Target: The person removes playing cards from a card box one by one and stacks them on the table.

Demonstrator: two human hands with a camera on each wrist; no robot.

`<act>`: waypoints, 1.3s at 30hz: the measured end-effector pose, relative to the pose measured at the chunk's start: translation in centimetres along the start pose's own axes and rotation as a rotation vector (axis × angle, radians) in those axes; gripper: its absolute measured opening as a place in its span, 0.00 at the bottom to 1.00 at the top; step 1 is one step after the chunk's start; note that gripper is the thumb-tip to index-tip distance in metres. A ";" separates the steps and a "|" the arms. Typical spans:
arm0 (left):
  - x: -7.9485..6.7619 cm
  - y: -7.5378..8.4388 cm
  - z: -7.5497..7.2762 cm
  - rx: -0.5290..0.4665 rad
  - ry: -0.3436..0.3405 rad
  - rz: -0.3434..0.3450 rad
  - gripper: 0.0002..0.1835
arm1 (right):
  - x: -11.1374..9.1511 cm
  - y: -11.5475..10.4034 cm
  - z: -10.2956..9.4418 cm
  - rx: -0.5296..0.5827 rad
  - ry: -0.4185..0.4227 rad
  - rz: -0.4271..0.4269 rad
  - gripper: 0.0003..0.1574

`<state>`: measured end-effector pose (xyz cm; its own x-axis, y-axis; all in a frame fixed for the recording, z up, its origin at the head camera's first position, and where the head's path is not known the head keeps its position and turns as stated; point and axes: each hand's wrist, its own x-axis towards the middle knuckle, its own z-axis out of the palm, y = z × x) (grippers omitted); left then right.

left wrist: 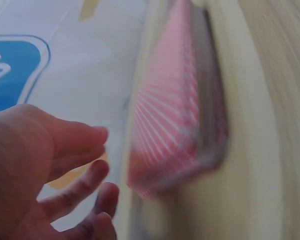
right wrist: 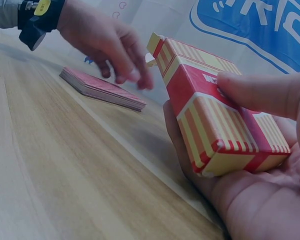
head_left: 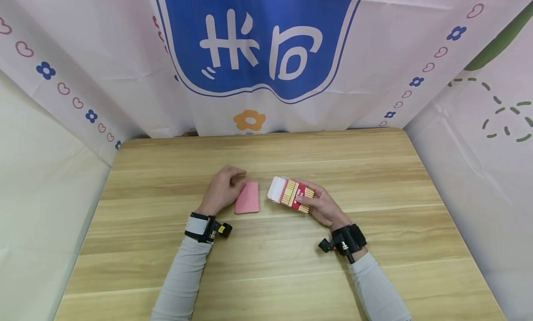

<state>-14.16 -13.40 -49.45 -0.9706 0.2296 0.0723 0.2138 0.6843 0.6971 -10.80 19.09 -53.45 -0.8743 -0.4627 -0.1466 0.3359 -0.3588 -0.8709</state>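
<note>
A deck of playing cards (head_left: pixel 247 198) with pink patterned backs lies squared on the wooden table. Just beside and above it hovers my left hand (head_left: pixel 226 189), fingers loosely bent and holding nothing. In the left wrist view, a gap shows between the fingertips (left wrist: pixel 102 136) and the blurred deck (left wrist: pixel 165 110). My right hand (head_left: pixel 326 205) grips a red and yellow striped card box (head_left: pixel 294 195), thumb across its front and fingers behind. The white flap of the box stands open towards the deck. Whether anything is inside the box cannot be seen.
The wooden table (head_left: pixel 266 274) reaches back to a white cloth (head_left: pixel 175 103) with a blue printed emblem. Pale cloth walls stand along the left and right sides. Each wrist wears a black strap with a small camera.
</note>
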 end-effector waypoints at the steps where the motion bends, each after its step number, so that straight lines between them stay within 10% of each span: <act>1: 0.0 0.3 0.0 -0.010 0.022 0.020 0.16 | 0.0 0.0 0.0 0.003 0.002 0.000 0.33; 7: -0.3 2.9 0.4 -0.116 0.119 0.170 0.13 | 0.0 0.0 0.0 0.014 0.010 0.009 0.34; 14: -0.8 6.0 2.2 -0.281 0.043 0.292 0.11 | 0.1 0.0 -0.1 0.009 -0.016 -0.004 0.33; 39: -1.2 6.6 4.5 -0.233 -0.129 0.123 0.17 | -0.1 -0.2 0.2 0.001 -0.013 0.025 0.38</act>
<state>-11.13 -6.04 -48.21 -0.9138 0.3971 0.0851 0.2829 0.4721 0.8349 -10.74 19.09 -53.16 -0.8610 -0.4819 -0.1623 0.3579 -0.3476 -0.8666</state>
